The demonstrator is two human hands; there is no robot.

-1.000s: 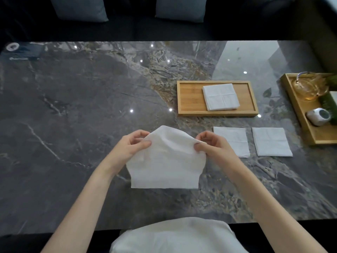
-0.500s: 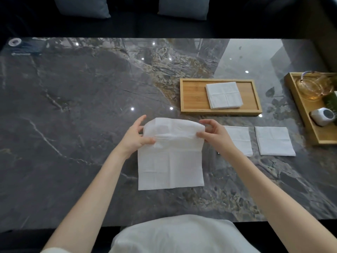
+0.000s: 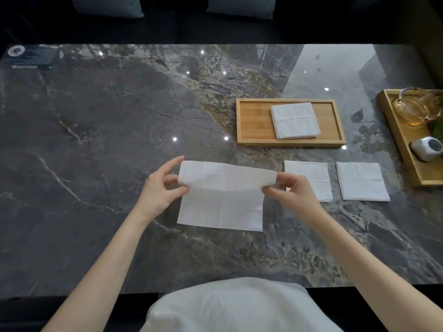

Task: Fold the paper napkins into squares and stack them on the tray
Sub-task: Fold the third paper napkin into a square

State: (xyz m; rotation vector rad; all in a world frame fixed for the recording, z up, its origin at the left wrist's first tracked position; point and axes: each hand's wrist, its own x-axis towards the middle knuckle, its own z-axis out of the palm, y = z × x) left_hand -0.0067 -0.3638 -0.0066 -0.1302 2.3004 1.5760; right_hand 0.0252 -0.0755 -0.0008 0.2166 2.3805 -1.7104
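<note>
A white paper napkin (image 3: 221, 207) lies on the dark marble table in front of me, its far edge rolled over towards me. My left hand (image 3: 161, 186) pinches the left end of that folded-over edge, and my right hand (image 3: 293, 191) pinches the right end. A wooden tray (image 3: 254, 121) stands farther back on the right and holds a small stack of folded napkins (image 3: 295, 120). Two more flat napkins lie between me and the tray: one (image 3: 311, 178) partly behind my right hand, the other (image 3: 361, 181) to its right.
A second wooden tray (image 3: 405, 144) at the right edge carries a glass teapot (image 3: 414, 109), a white cup (image 3: 427, 148) and something green. A dark card (image 3: 31, 56) lies at the table's far left corner. Cushions sit beyond the table.
The napkin has come down onto the table, and both hands have drawn its far edge over towards me, so the fold is longer and flatter than before.
</note>
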